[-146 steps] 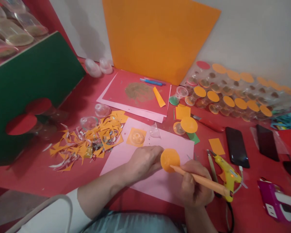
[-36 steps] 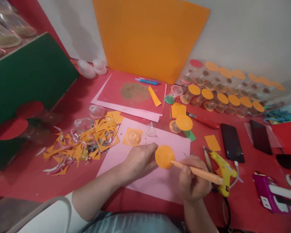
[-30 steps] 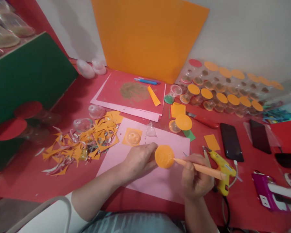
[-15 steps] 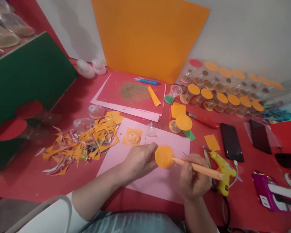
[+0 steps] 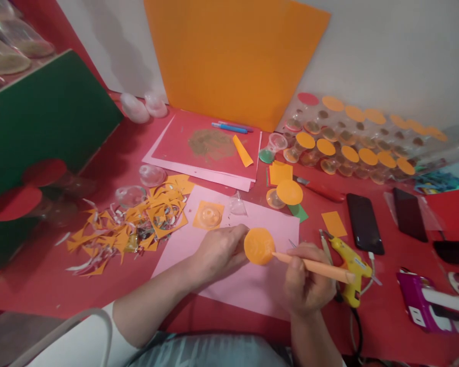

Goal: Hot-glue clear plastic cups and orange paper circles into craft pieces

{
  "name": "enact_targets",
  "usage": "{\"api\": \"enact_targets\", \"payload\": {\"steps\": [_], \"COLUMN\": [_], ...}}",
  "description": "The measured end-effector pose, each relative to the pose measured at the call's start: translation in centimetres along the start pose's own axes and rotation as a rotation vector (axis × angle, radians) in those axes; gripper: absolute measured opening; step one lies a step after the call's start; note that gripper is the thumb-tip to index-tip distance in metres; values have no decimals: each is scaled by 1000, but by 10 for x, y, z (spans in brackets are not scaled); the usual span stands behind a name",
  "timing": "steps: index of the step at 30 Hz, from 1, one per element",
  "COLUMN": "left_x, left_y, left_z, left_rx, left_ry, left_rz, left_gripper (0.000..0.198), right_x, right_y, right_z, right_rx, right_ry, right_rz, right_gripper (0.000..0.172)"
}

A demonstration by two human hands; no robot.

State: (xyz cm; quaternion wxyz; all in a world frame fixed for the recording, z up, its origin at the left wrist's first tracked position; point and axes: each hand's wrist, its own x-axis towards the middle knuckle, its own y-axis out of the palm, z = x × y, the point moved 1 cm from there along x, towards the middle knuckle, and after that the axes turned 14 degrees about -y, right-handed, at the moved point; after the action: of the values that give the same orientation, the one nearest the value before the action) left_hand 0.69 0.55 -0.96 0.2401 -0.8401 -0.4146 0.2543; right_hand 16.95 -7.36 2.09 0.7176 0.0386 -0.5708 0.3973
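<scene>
My left hand is closed at the edge of a round orange disc, which faces up. What lies beneath the disc is hidden. In my right hand is a slim peach-coloured pen, its tip at the disc's right edge. Both hands are over a pink paper sheet. On that sheet, beyond my left hand, a clear plastic bulb sits on an orange paper square. Beside it stands a small clear plastic cone.
Orange paper scraps are heaped at left. To the right lie a yellow glue gun, a black phone and a red-handled tool. Rows of orange-topped hourglasses stand at back right. A green board leans at left.
The pen tip has shifted slightly right and down along the disc's edge, with my right hand. My left hand and the disc have barely moved.
</scene>
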Motion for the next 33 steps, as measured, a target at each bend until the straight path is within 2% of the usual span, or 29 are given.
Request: {"api": "enact_targets", "payload": {"steps": [5, 9, 12, 14, 17, 18, 20, 24, 30, 33], "left_x": [0, 0, 0, -1, -6, -7, -10, -14, -13, -12], "left_y": [0, 0, -1, -4, -11, -13, -15, -17, -16, -15], "left_z": [1, 2, 1, 1, 2, 3, 4, 1, -9, -10], "left_rx": [3, -2, -78, -185, -266, -258, -236, -249, -156, -90], "left_ry": [5, 17, 106, 223, 437, 488, 527, 569, 672, 716], "left_rz": [8, -5, -45, -145, -422, -509, -595, -577, -578, -566], "left_gripper": [15, 11, 12, 17, 22, 26, 28, 24, 9, 9], "right_x": [-4, -12, -14, -13, -8, -8, -9, -14, -16, -16], "right_y": [1, -2, -4, -3, 3, 5, 9, 14, 18, 17], "right_z": [-2, -6, -8, -6, -3, -3, -3, -4, -2, -3], "right_rx": [34, 21, 7, 46, 150, 176, 194, 233, 308, 307], "right_ry": [4, 65, 171, 258, 378, 426, 519, 605, 519, 513], "right_rz": [-35, -209, -285, -294, -290, -275, -246, -141, -86, -83], "right_gripper": [12, 9, 10, 14, 16, 15, 13, 15, 21, 21]}}
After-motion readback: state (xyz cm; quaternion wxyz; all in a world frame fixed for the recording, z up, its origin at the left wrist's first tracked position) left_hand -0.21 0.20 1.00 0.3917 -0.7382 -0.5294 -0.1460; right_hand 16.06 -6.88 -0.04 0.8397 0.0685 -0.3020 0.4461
